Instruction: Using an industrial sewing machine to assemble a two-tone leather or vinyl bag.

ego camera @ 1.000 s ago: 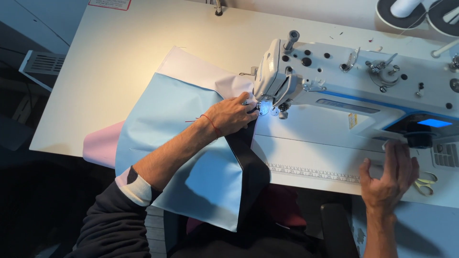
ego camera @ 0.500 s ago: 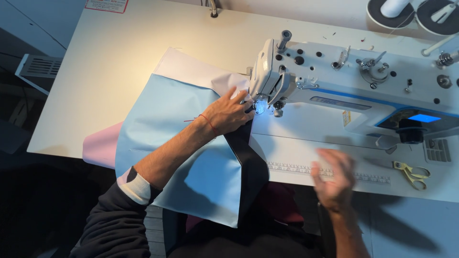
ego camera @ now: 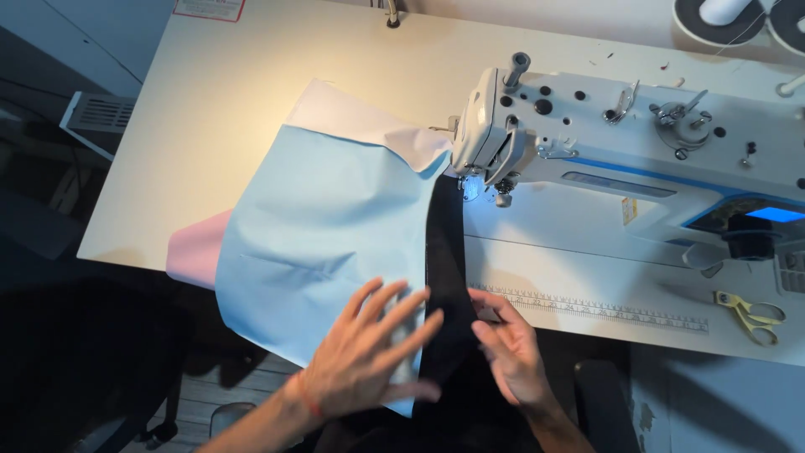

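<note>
The left hand (ego camera: 369, 356) lies flat, fingers spread and released, on the light blue fabric (ego camera: 327, 226), while the right hand (ego camera: 511, 352), fingers loosely curled, touches the black strip (ego camera: 444, 277) running between both hands toward the sewing machine (ego camera: 604, 143).

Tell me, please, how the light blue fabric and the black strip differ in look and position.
The light blue fabric is a wide sheet; the black strip is narrow and long. The blue fabric spreads left of the needle, under the left hand; the strip runs along its right edge, beside the right hand. Both lie flat, reaching the sewing machine.
</note>
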